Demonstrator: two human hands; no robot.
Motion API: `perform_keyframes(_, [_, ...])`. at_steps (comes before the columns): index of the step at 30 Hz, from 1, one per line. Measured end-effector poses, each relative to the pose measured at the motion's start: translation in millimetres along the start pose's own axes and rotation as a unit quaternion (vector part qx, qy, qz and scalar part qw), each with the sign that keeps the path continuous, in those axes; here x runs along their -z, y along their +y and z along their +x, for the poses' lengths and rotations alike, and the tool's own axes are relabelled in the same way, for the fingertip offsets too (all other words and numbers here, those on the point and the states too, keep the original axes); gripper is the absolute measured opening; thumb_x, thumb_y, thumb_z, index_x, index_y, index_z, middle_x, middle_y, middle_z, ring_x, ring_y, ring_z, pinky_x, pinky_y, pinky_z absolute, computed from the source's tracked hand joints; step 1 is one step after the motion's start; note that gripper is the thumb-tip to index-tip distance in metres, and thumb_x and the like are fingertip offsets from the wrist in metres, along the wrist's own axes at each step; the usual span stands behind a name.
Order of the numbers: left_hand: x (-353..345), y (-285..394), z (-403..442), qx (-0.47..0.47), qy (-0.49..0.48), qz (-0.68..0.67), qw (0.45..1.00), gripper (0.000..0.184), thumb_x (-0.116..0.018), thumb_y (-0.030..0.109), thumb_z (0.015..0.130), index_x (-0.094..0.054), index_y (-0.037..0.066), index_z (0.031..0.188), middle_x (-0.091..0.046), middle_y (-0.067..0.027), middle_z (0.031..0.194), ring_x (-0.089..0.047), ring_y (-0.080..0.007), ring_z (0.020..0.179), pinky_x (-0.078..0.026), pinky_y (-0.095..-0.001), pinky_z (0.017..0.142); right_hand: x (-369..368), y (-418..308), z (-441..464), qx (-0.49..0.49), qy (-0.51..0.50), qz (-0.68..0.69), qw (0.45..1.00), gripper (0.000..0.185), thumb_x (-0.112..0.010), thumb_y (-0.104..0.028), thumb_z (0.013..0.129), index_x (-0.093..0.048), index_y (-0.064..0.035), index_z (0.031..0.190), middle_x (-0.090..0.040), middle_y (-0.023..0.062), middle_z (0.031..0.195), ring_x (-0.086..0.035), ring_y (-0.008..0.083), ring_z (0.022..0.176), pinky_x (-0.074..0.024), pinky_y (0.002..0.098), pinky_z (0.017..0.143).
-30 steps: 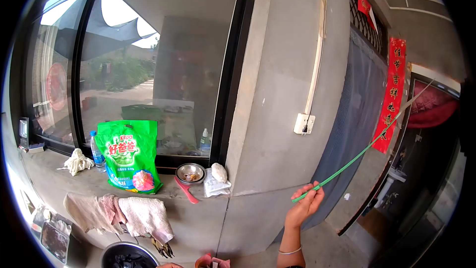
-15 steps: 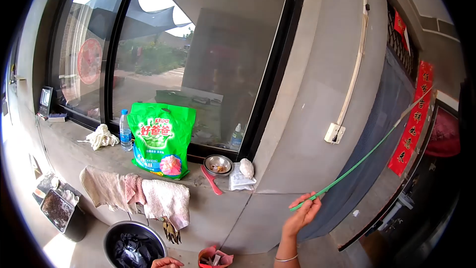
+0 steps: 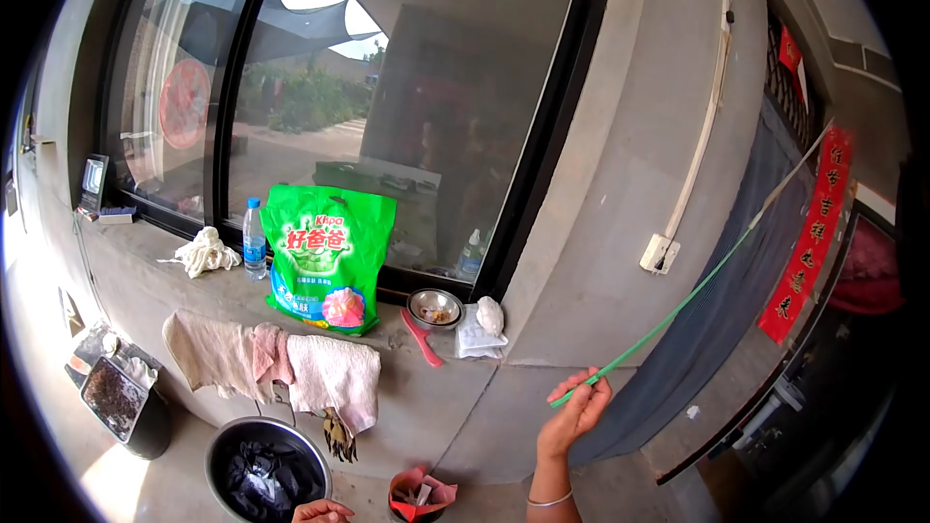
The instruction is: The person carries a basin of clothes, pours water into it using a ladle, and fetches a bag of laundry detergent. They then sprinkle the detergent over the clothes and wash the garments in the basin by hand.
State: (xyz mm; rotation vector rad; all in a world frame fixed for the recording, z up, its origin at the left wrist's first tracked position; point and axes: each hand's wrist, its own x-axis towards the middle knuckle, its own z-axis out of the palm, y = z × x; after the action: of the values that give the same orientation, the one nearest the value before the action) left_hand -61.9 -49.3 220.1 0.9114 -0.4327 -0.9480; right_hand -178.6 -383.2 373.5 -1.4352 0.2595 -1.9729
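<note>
My right hand [image 3: 579, 413] is closed round the lower end of a long thin green stick [image 3: 668, 322]. The stick slants up to the right, and its pale tip reaches the red banner near the doorway. Low in the view, my left hand [image 3: 323, 511] shows only in part, beside the rim of a metal basin [image 3: 215, 460] with dark wet cloth [image 3: 266, 475] in it. The fingers of that hand are curled, and whether they hold anything is hidden. Right of it stands a small red-lined bin [image 3: 423, 495].
A green detergent bag [image 3: 327, 257], a water bottle [image 3: 254, 240], a metal bowl [image 3: 435, 309] and a pink comb-like item [image 3: 421, 339] sit on the window ledge. Towels [image 3: 329, 373] hang below. A blue-grey curtain [image 3: 712, 295] and red banner [image 3: 812, 232] are at the right.
The view has shifted left and down, bringing the basin and my left hand further into sight. My right hand still holds the stick, whose tip has swung left relative to the banner.
</note>
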Motion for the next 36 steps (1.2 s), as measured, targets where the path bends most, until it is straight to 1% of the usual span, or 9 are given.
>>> perform_keyframes(8, [5, -7, -3, 0.019, 0.000, 0.007, 1.000, 0.025, -0.058, 0.018, 0.084, -0.057, -0.004, 0.096, -0.058, -0.0088, 0.069, -0.057, -0.0167, 0.063, -0.046, -0.0280, 0.065, -17, -4, 31, 0.053, -0.014, 0.010, 0.998, 0.034, -0.043, -0.026, 0.094, -0.042, 0.0008, 0.116, -0.047, 0.0047, 0.086, -0.043, 0.0090, 0.062, -0.0397, 0.0221, 0.051])
perform_keyframes(13, [0, -2, -3, 0.005, 0.005, 0.010, 1.000, 0.025, -0.058, 0.018, 0.084, -0.058, -0.004, 0.095, -0.058, -0.0081, 0.068, -0.056, -0.0163, 0.064, -0.047, -0.0293, 0.068, -74, -19, 119, 0.107, -0.038, 0.026, 0.993, 0.035, -0.042, -0.024, 0.095, -0.043, 0.0003, 0.121, -0.048, 0.0037, 0.085, -0.041, 0.0072, 0.058, -0.0382, 0.0211, 0.050])
perform_keyframes(17, [-4, 1, 2, 0.009, 0.020, 0.009, 1.000, 0.024, -0.057, 0.017, 0.084, -0.058, -0.004, 0.095, -0.058, -0.0075, 0.069, -0.056, -0.0154, 0.065, -0.047, -0.0293, 0.069, -140, -23, 215, 0.168, -0.048, -0.047, 0.983, 0.032, -0.042, -0.021, 0.094, -0.050, -0.0011, 0.117, -0.053, 0.0031, 0.080, -0.045, 0.0069, 0.060, -0.0387, 0.0216, 0.052])
perform_keyframes(19, [-7, 1, 6, 0.006, 0.034, 0.015, 0.999, 0.023, -0.057, 0.017, 0.084, -0.058, -0.004, 0.095, -0.058, -0.0074, 0.069, -0.056, -0.0151, 0.065, -0.047, -0.0287, 0.069, -174, -15, 270, 0.203, -0.047, -0.078, 0.975, 0.027, -0.044, -0.017, 0.092, -0.053, 0.0005, 0.109, -0.056, 0.0073, 0.078, -0.052, 0.0154, 0.064, -0.0441, 0.0317, 0.061])
perform_keyframes(23, [-16, 7, 10, -0.003, 0.047, 0.018, 0.999, 0.023, -0.056, 0.016, 0.084, -0.058, -0.003, 0.095, -0.058, -0.0073, 0.069, -0.055, -0.0148, 0.065, -0.046, -0.0275, 0.067, -211, 17, 359, -0.009, -0.088, -0.248, 0.965, 0.025, -0.048, -0.020, 0.089, -0.059, 0.0020, 0.093, -0.061, 0.0149, 0.078, -0.059, 0.0276, 0.075, -0.0450, 0.0364, 0.071])
perform_keyframes(27, [-14, -2, 15, -0.019, 0.058, 0.010, 0.998, 0.023, -0.056, 0.016, 0.084, -0.058, -0.004, 0.095, -0.058, -0.0069, 0.069, -0.055, -0.0151, 0.064, -0.046, -0.0269, 0.066, -215, 37, 341, 0.070, -0.153, -0.306, 0.937, 0.025, -0.048, -0.019, 0.088, -0.060, 0.0018, 0.095, -0.062, 0.0221, 0.087, -0.060, 0.0361, 0.084, -0.0456, 0.0409, 0.075])
perform_keyframes(29, [-14, -5, 17, -0.021, 0.064, 0.014, 0.998, 0.023, -0.056, 0.017, 0.084, -0.057, -0.004, 0.095, -0.057, -0.0066, 0.068, -0.055, -0.0154, 0.064, -0.046, -0.0271, 0.066, -218, 42, 326, 0.106, -0.121, -0.279, 0.947, 0.025, -0.047, -0.019, 0.089, -0.059, 0.0015, 0.097, -0.062, 0.0213, 0.088, -0.060, 0.0359, 0.084, -0.0459, 0.0408, 0.076])
perform_keyframes(32, [-15, -4, 18, -0.013, 0.072, 0.024, 0.997, 0.025, -0.057, 0.018, 0.084, -0.057, -0.004, 0.095, -0.056, -0.0063, 0.067, -0.055, -0.0158, 0.065, -0.045, -0.0274, 0.066, -219, 25, 330, 0.105, -0.123, -0.277, 0.947, 0.025, -0.048, -0.019, 0.089, -0.058, 0.0014, 0.100, -0.063, 0.0206, 0.088, -0.060, 0.0363, 0.084, -0.0461, 0.0412, 0.075])
perform_keyframes(36, [-16, -3, 24, -0.009, 0.078, 0.037, 0.996, 0.027, -0.058, 0.020, 0.084, -0.057, -0.004, 0.095, -0.057, -0.0063, 0.067, -0.056, -0.0160, 0.065, -0.045, -0.0275, 0.067, -224, 13, 359, 0.100, -0.093, -0.344, 0.929, 0.022, -0.049, -0.018, 0.089, -0.058, 0.0022, 0.090, -0.062, 0.0211, 0.085, -0.060, 0.0364, 0.081, -0.0463, 0.0425, 0.072])
